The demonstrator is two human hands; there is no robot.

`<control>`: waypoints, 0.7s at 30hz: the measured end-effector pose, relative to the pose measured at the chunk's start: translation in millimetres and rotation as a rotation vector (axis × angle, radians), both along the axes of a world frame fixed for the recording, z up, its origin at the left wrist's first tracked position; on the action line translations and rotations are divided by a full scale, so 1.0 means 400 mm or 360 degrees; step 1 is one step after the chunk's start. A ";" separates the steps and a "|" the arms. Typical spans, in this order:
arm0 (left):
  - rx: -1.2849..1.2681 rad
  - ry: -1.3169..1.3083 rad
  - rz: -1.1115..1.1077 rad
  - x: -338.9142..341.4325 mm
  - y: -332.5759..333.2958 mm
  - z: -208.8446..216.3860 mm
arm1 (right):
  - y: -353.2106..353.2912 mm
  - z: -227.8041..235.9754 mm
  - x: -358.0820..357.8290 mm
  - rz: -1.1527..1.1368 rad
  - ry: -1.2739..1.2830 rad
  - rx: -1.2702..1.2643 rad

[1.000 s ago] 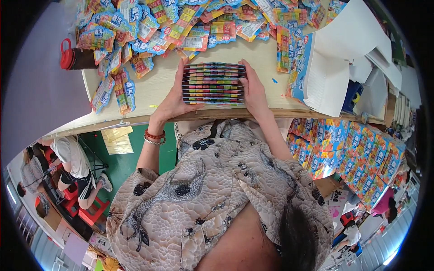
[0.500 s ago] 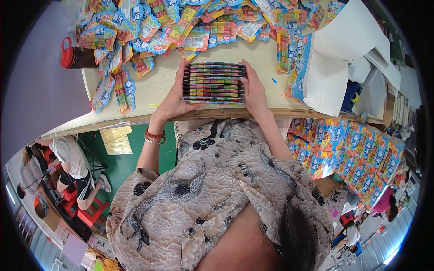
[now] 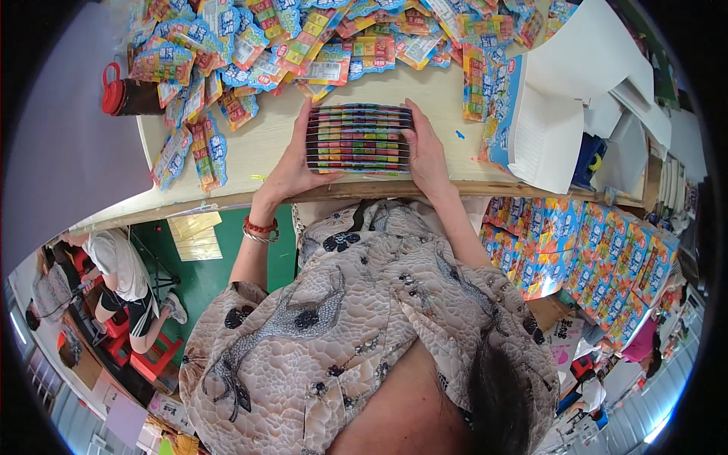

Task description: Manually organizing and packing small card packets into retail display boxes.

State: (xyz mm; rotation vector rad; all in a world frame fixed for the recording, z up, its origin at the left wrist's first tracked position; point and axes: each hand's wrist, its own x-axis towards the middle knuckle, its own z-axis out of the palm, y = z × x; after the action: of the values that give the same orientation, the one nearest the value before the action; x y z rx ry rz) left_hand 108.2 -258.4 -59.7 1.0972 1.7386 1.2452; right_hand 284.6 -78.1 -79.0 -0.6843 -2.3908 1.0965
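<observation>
Barely anything has shifted in the past second, with my left hand (image 3: 292,163), my right hand (image 3: 430,161) and the stack of packets (image 3: 358,138) between them almost where they were. Just past my patterned shirt (image 3: 387,296), bracelets (image 3: 260,230) circle my left wrist. My left hand grasps the stack's left end, my right hand grips its right end, near the front edge of the pale table (image 3: 258,148); whether the stack touches the tabletop I cannot tell. Bright boxes (image 3: 607,258) are piled to my right. Loose packets (image 3: 311,42) lie heaped toward the back, a dark bottle (image 3: 144,98) with a red lid on their left, white sheets (image 3: 561,68) on their right. Farther off to my left, a co-worker (image 3: 121,265) in a white shirt sits near red stools (image 3: 155,358).
</observation>
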 end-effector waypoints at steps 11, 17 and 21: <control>0.0106 0.0086 0.0032 -0.001 -0.003 -0.010 | 0.034 0.003 0.010 0.0170 0.0072 -0.0447; 0.0093 0.0098 0.0037 -0.003 -0.002 -0.015 | 0.103 0.094 0.005 0.0484 0.0072 -0.0713; 0.0095 0.0117 0.0059 -0.002 -0.003 -0.019 | 0.115 0.177 -0.023 0.0709 -0.0408 0.0206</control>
State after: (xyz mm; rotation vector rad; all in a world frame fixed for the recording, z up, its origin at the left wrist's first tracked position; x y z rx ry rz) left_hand 107.5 -259.6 -67.3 1.1630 1.7939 1.3018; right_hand 275.3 -32.1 -8.0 -0.2621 -2.8983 1.0556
